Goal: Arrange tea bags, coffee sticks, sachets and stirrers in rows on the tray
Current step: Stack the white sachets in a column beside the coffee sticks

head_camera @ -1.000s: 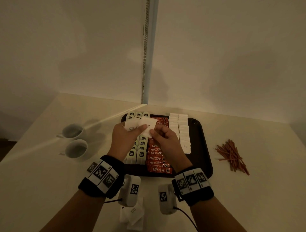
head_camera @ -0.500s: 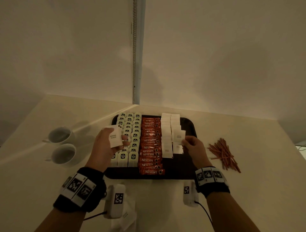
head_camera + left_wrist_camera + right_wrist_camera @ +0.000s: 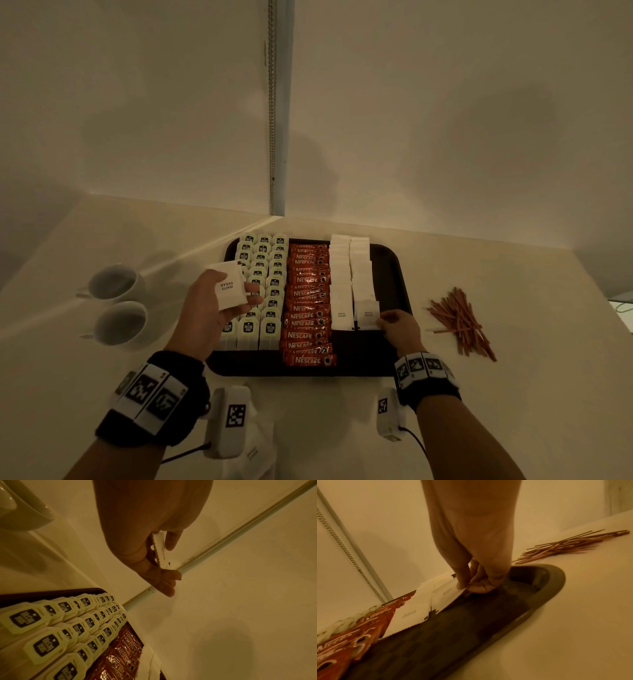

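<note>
A dark tray [image 3: 399, 274] holds three rows of tea bags [image 3: 270, 284], a row of red coffee sticks [image 3: 306, 301] and two rows of white sugar sachets [image 3: 349, 274]. My left hand [image 3: 212, 308] hovers over the tea bags and grips a small stack of white sugar sachets [image 3: 230, 289], seen edge-on in the left wrist view [image 3: 159, 547]. My right hand [image 3: 399, 327] pinches the near right corner of a sachet [image 3: 368, 315] lying at the front of the right sachet row; the right wrist view shows thumb and fingertips [image 3: 476, 586] on that sachet [image 3: 447, 592].
A loose pile of brown stirrers [image 3: 459, 320] lies on the table right of the tray. Two white cups [image 3: 116, 301] stand to the left. More white sachets [image 3: 253, 452] lie on the table near me. A wall and vertical pole [image 3: 279, 102] rise behind the tray.
My hands have parted. The right hand carried one sachet rightward and down onto the front of the right sachet row; the left hand stayed over the tea bags with its stack.
</note>
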The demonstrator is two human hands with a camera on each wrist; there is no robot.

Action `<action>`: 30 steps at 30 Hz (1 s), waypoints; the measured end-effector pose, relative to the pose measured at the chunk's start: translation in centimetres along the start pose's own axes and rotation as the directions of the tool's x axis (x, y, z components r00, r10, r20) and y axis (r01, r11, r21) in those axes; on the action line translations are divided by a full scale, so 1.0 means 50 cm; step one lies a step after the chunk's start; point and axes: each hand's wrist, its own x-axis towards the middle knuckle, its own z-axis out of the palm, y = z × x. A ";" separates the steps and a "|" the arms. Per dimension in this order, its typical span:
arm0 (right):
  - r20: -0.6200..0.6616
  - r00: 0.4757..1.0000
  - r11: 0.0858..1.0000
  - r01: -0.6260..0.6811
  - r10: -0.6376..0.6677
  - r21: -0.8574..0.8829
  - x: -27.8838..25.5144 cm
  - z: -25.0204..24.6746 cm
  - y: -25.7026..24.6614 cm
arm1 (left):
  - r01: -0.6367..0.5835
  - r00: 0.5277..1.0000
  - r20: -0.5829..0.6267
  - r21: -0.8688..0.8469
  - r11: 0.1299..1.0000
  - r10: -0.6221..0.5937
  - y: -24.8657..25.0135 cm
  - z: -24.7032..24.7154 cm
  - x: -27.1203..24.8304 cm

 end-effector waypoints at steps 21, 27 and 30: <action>0.268 0.727 0.743 0.469 -0.632 0.478 -0.212 0.003 -0.315 | -0.234 0.969 0.197 0.511 0.827 0.152 -0.006 0.046 -0.003; 0.359 0.766 0.679 0.134 -0.534 0.722 -0.246 0.021 -0.317 | -0.387 0.920 0.113 0.414 0.824 0.375 0.017 0.046 -0.004; 0.401 0.746 0.606 0.004 -0.531 0.795 -0.264 0.029 -0.310 | -0.424 0.905 0.147 0.391 0.817 0.399 0.018 0.051 -0.007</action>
